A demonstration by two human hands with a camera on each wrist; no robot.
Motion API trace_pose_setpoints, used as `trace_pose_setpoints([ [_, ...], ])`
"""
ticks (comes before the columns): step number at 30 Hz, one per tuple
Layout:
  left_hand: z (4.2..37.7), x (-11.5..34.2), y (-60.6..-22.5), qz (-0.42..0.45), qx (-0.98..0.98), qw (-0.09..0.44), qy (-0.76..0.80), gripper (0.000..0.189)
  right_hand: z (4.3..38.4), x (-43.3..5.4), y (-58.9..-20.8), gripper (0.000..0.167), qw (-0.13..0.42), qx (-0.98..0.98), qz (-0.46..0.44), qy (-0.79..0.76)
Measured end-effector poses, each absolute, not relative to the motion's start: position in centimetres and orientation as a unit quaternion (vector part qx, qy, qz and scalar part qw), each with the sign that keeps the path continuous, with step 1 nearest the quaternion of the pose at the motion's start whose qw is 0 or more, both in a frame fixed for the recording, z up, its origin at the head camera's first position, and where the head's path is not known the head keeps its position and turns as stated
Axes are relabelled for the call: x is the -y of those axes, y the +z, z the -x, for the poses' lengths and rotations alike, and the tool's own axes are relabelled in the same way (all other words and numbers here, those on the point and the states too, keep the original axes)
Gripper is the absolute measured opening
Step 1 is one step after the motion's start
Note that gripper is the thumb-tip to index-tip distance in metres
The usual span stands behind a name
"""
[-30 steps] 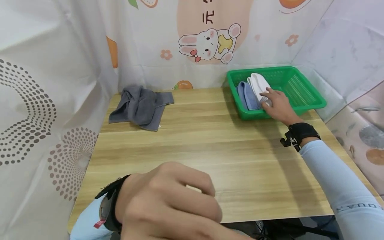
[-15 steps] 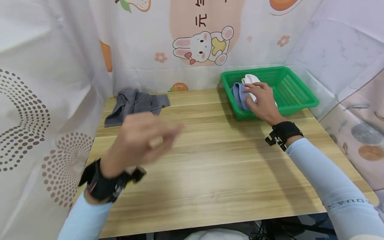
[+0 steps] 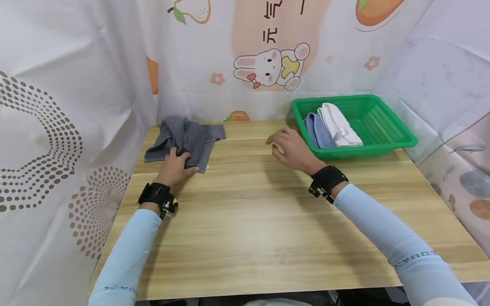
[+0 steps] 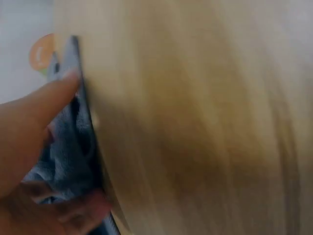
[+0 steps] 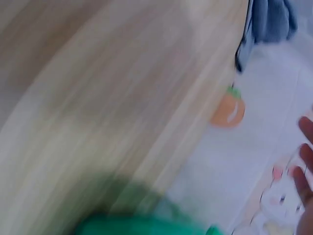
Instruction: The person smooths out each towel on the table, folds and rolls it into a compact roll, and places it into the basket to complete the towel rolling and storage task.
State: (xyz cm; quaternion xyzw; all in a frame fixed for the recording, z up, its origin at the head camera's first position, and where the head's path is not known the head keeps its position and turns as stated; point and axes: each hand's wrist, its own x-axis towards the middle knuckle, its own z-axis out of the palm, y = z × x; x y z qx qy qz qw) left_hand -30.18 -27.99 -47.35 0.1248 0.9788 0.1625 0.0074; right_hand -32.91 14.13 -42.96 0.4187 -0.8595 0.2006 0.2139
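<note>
A crumpled grey towel (image 3: 183, 136) lies at the far left of the table, one flat end pointing right. My left hand (image 3: 175, 169) is on its near edge, thumb and fingers spread apart. The left wrist view, blurred, has the fingers reaching over the towel (image 4: 63, 159), with a wide space between thumb and fingers. My right hand (image 3: 294, 151) is in the air left of the green basket (image 3: 383, 148), fingers loosely bent and holding nothing. Inside the basket's left part, a folded blue cloth (image 3: 318, 131) stands beside a folded white cloth (image 3: 338, 123).
The wooden table (image 3: 245, 229) ends at a printed white curtain (image 3: 191, 51) behind. More hanging sheets close off the left and right sides. In the right wrist view the basket's green rim (image 5: 142, 226) shows at the bottom.
My left hand has gone from the near front up to the grey towel. My right hand has left the cloths in the basket and moved left over the table.
</note>
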Motion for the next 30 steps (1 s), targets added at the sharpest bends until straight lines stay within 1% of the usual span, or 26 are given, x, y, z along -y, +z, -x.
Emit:
trace_pose_setpoints([
  [4, 30.4, 26.5, -47.4, -0.197, -0.960, 0.010, 0.196, 0.029, 32.1, -11.3, -44.4, 0.023, 0.117, 0.883, -0.423, 0.163],
  [6, 30.2, 25.2, -46.9, -0.233, -0.944, 0.027, 0.230, 0.020, 31.6, -10.0, -45.2, 0.035, 0.065, 0.893, -0.423, 0.140],
  [7, 30.1, 24.5, -46.5, -0.244, -0.933, 0.041, 0.261, 0.018, 31.4, -9.4, -45.6, 0.044, 0.044, 0.896, -0.421, 0.131],
  [8, 29.9, 23.7, -46.1, -0.253, -0.917, 0.057, 0.302, 0.019, 31.2, -8.9, -46.0, 0.058, 0.027, 0.900, -0.416, 0.123],
  [10, 29.5, 22.3, -45.2, -0.259, -0.878, 0.076, 0.396, 0.023, 30.8, -7.8, -46.6, 0.087, -0.009, 0.908, -0.396, 0.135],
  [11, 29.3, 21.7, -44.6, -0.257, -0.854, 0.085, 0.445, 0.026, 30.7, -7.4, -46.9, 0.099, -0.021, 0.912, -0.381, 0.152],
  [12, 29.1, 21.2, -44.1, -0.256, -0.829, 0.092, 0.489, 0.030, 30.5, -6.9, -47.0, 0.105, -0.023, 0.912, -0.369, 0.175],
  [13, 28.9, 20.7, -43.6, -0.259, -0.804, 0.100, 0.526, 0.032, 30.5, -6.6, -47.1, 0.107, -0.021, 0.911, -0.358, 0.204],
  [14, 28.6, 20.4, -43.1, -0.263, -0.785, 0.106, 0.551, 0.033, 30.4, -6.4, -47.0, 0.104, -0.013, 0.909, -0.348, 0.230],
  [15, 28.4, 20.1, -42.7, -0.266, -0.773, 0.107, 0.566, 0.032, 30.4, -6.2, -46.9, 0.097, 0.002, 0.906, -0.342, 0.250],
  [16, 28.2, 20.0, -42.4, -0.268, -0.771, 0.107, 0.568, 0.030, 30.3, -6.1, -46.6, 0.087, 0.022, 0.902, -0.340, 0.264],
  [17, 28.0, 19.9, -42.1, -0.270, -0.771, 0.103, 0.568, 0.027, 30.3, -6.1, -46.2, 0.075, 0.044, 0.898, -0.341, 0.274],
  [19, 27.6, 20.1, -41.6, -0.266, -0.785, 0.076, 0.555, 0.018, 30.3, -6.3, -45.2, 0.044, 0.094, 0.890, -0.347, 0.279],
  [20, 27.5, 20.3, -41.5, -0.260, -0.794, 0.053, 0.547, 0.013, 30.3, -6.5, -44.6, 0.033, 0.117, 0.887, -0.349, 0.278],
  [21, 27.4, 20.7, -41.4, -0.250, -0.803, 0.024, 0.540, 0.009, 30.4, -6.7, -44.0, 0.026, 0.137, 0.882, -0.352, 0.283],
  [24, 27.6, 22.0, -41.1, -0.210, -0.804, -0.053, 0.554, 0.008, 30.4, -7.1, -42.4, 0.026, 0.170, 0.865, -0.355, 0.313],
  [26, 27.8, 22.8, -40.8, -0.180, -0.778, -0.079, 0.597, 0.014, 30.3, -7.4, -41.8, 0.023, 0.177, 0.860, -0.339, 0.338],
  [28, 27.6, 23.1, -40.5, -0.156, -0.746, -0.089, 0.641, 0.015, 30.1, -7.4, -41.7, 0.013, 0.158, 0.862, -0.317, 0.362],
  [29, 27.5, 23.1, -40.3, -0.149, -0.732, -0.091, 0.659, 0.013, 29.9, -7.4, -41.9, 0.008, 0.129, 0.862, -0.312, 0.377],
  [30, 27.3, 22.9, -40.1, -0.151, -0.721, -0.088, 0.670, 0.011, 29.7, -7.3, -42.1, 0.013, 0.097, 0.863, -0.307, 0.391],
])
